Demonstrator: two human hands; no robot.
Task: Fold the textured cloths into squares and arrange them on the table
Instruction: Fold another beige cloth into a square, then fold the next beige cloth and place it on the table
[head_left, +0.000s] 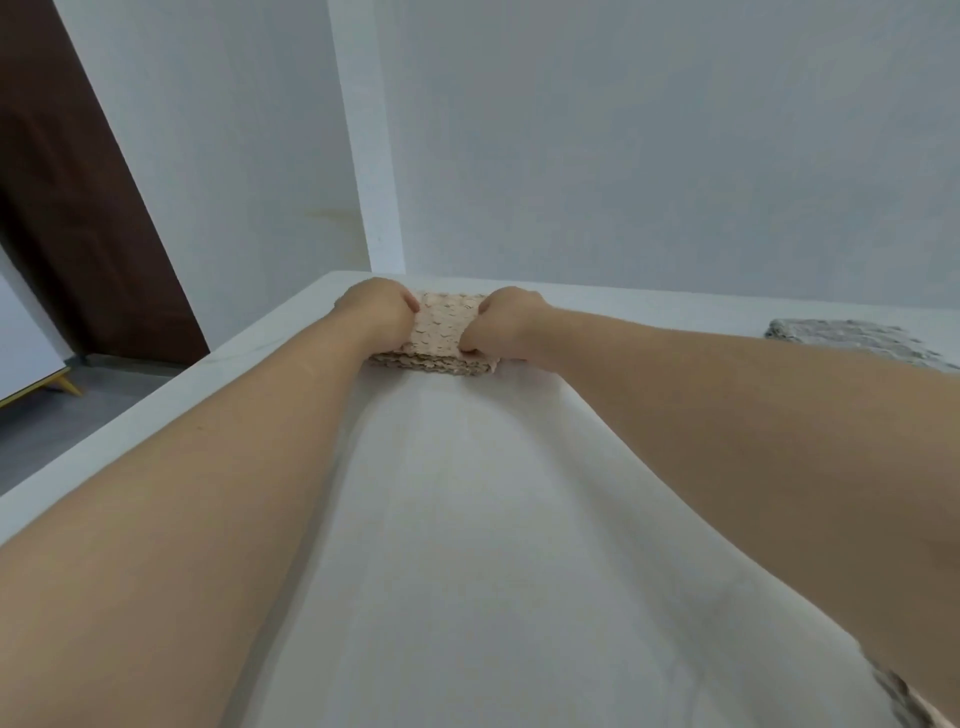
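White walls (623, 130) close off the far end of a pale desk (467, 519), and both bare arms reach straight out along it to that far edge. The left hand (382, 312) and right hand (506, 325) sit knuckles-up on either side of a folded beige cloth (447, 322). Their fingers are curled in, pinching its left and right edges. The fingertips are tucked under the palms and mostly hidden. The beige cloth lies flat on the desk near the far left corner. A darker layer shows along its near edge, possibly a second fold, though the view is too soft to be sure. Well to the right, a grey cloth (852, 340) lies on the desk, cut off by the frame. At the bottom right corner, a scrap of patterned fabric (904, 696) peeks from under the right forearm. A dark brown door (78, 208) stands at far left.
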